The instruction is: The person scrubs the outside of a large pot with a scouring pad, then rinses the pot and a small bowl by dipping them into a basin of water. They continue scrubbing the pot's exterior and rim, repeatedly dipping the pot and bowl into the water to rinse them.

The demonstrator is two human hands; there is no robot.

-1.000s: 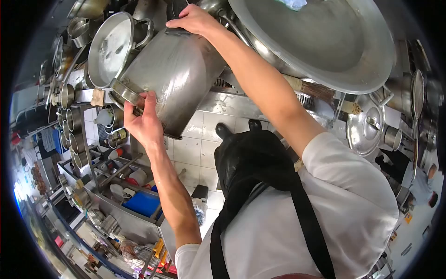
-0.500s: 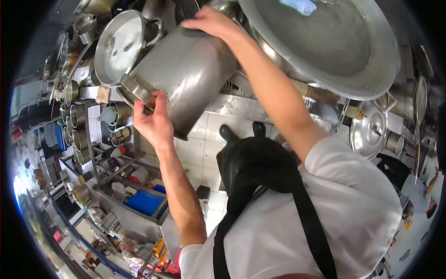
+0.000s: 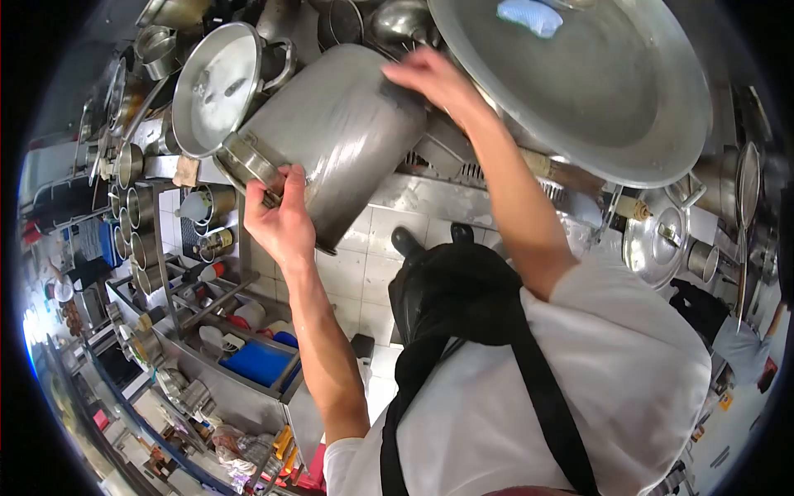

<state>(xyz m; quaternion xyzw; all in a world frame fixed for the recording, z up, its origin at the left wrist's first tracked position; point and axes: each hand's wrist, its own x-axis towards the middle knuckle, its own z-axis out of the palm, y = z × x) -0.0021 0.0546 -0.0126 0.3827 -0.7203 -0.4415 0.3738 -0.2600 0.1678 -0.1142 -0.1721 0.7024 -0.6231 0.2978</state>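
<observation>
A tall grey metal stockpot (image 3: 339,132) lies tilted on its side in front of me, its rim toward the lower left. My left hand (image 3: 284,217) is closed round its metal loop handle (image 3: 248,165). Over the pot's far right side is my right hand (image 3: 434,78), blurred by motion. Its fingers press what looks like a dark scouring pad (image 3: 404,93) against the outer wall; the pad is mostly hidden. Touching or close beside the stockpot is a two-handled pot (image 3: 217,87) with whitish liquid inside.
A very large metal basin (image 3: 571,157) with a blue-and-white cloth (image 3: 531,16) stands at upper right. Lidded pots (image 3: 657,236) sit on the right. At left are a steel rack with several pots (image 3: 141,207) and a blue container (image 3: 258,364). Another person (image 3: 744,347) is at far right.
My right hand has moved right and down along the pot's wall, from its far end toward its right side. My left hand keeps hold of the handle; the stockpot has barely shifted.
</observation>
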